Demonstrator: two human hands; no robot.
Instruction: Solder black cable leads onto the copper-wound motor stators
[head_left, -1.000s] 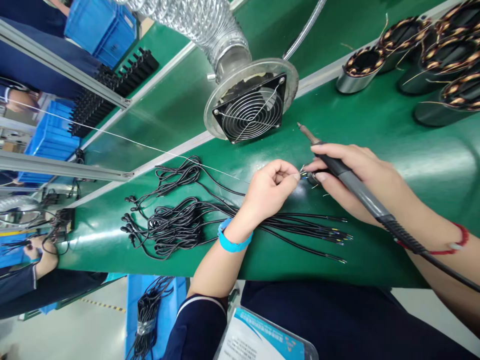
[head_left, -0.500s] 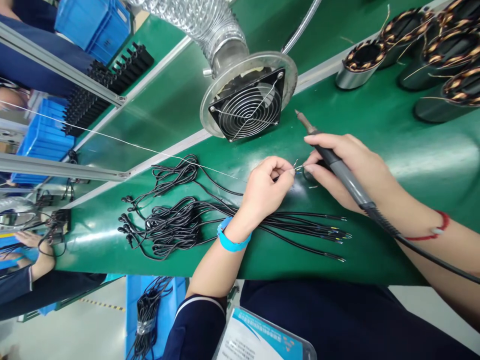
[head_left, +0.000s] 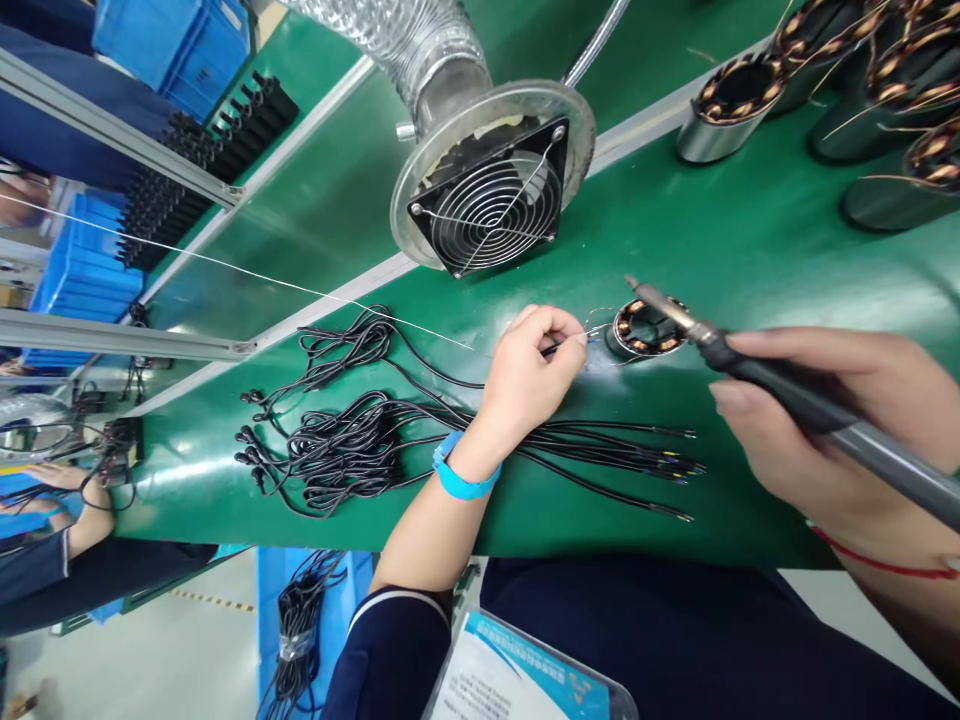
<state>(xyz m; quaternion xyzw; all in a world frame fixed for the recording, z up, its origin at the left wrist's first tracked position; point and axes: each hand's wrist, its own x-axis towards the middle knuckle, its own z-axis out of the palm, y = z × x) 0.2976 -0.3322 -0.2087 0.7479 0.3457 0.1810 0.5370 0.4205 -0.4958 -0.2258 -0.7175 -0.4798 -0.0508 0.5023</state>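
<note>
Pinched in my left hand (head_left: 534,368) is the end of a black cable (head_left: 553,349), its thin bare wires sticking out to the right. Just beyond them stands a small stator (head_left: 619,345) with copper windings, fine wires reaching from it toward my fingertips. My right hand (head_left: 825,430) is wrapped round the handle of a soldering iron (head_left: 780,385), whose tip points up and left above the stator. A thin strand of solder wire (head_left: 360,303) runs from the upper left toward my left hand; its end is hidden there.
Black cables (head_left: 352,455) lie bundled on the green bench (head_left: 787,260), stripped ends under my left wrist. A fume extractor fan (head_left: 491,215) hangs above. More stators (head_left: 724,110) stand at upper right. A blue bin (head_left: 352,585) sits below the edge. Another person's hand (head_left: 56,478) is far left.
My right hand has moved right and toward me with the soldering iron, away from the wire ends, uncovering the stator. My left hand has stayed nearly in place.
</note>
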